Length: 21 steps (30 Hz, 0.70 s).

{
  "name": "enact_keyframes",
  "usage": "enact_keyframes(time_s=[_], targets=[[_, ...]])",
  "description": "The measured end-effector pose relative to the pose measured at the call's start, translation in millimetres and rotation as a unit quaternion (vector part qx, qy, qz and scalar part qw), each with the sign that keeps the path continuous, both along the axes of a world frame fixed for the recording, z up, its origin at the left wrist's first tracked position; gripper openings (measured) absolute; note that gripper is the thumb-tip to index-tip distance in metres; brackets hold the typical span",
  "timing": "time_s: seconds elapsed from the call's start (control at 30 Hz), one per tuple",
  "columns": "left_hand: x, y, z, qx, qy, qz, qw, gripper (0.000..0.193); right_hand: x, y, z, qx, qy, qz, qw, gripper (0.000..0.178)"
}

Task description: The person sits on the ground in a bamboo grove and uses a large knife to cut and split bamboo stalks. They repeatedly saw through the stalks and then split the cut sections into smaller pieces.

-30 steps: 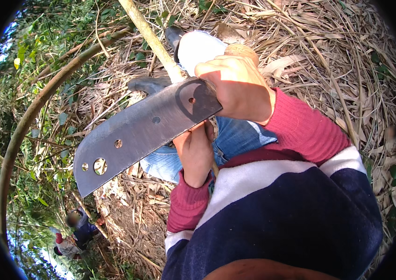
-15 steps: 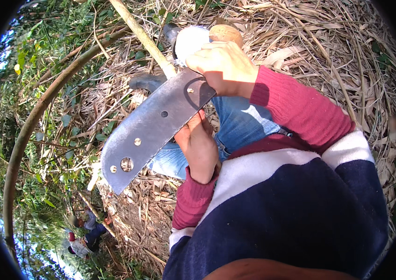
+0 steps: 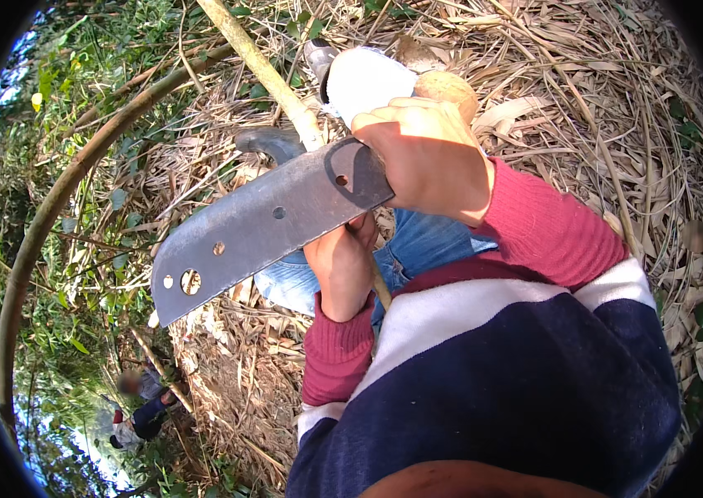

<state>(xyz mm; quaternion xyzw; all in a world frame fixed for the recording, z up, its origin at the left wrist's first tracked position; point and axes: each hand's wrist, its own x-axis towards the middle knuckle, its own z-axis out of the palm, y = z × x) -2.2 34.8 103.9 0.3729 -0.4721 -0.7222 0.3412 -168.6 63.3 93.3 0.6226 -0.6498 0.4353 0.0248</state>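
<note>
My right hand [image 3: 430, 158] is closed on the handle of a broad dark machete [image 3: 260, 220]. Its blade has several round holes and points to the lower left. Beyond my fist, a rounded tan end [image 3: 449, 90] lines up with the blade; it looks like the handle's butt. A pale wooden pole [image 3: 272, 79] slants down from the top and passes behind the blade. Under the blade's lower edge, my left hand [image 3: 341, 264] closes around the pole, which shows again beside the wrist. The blade partly hides the left fingers and hides where blade and pole may touch.
My jeans-clad legs [image 3: 418, 241] are bent below the blade. A dark boot [image 3: 264, 143] and a washed-out white patch [image 3: 368, 80] lie farther off. A thick curved stem [image 3: 44, 220] arches at left. Two people [image 3: 144, 411] are at lower left. Dry leaves [image 3: 550, 124] cover the ground.
The machete has turned flatter, its tip shifting left and slightly up. My right hand has moved right and down, while my left hand has moved slightly left. More of the pole shows by the left wrist.
</note>
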Motion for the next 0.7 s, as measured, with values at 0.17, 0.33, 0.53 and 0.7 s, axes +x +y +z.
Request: enact_keyframes(time_s=[0.17,0.33,0.53,0.7], targets=[[4,-2,5,-0.009,0.007,0.002,1.000,0.022,14,1,3,-0.002,-0.025,-0.023,0.999,0.011],[0,0,2,0.046,0.002,0.044,0.998,0.025,11,-1,5,0.008,-0.028,-0.030,0.999,0.011],[3,0,-17,-0.127,-0.140,0.036,0.981,0.018,1,-18,-11,0.010,-0.009,0.012,1.000,0.017],[-15,6,-2,0.033,-0.067,0.087,0.993,0.018,-23,-30,-15,0.072,0.034,0.070,0.994,0.032]])
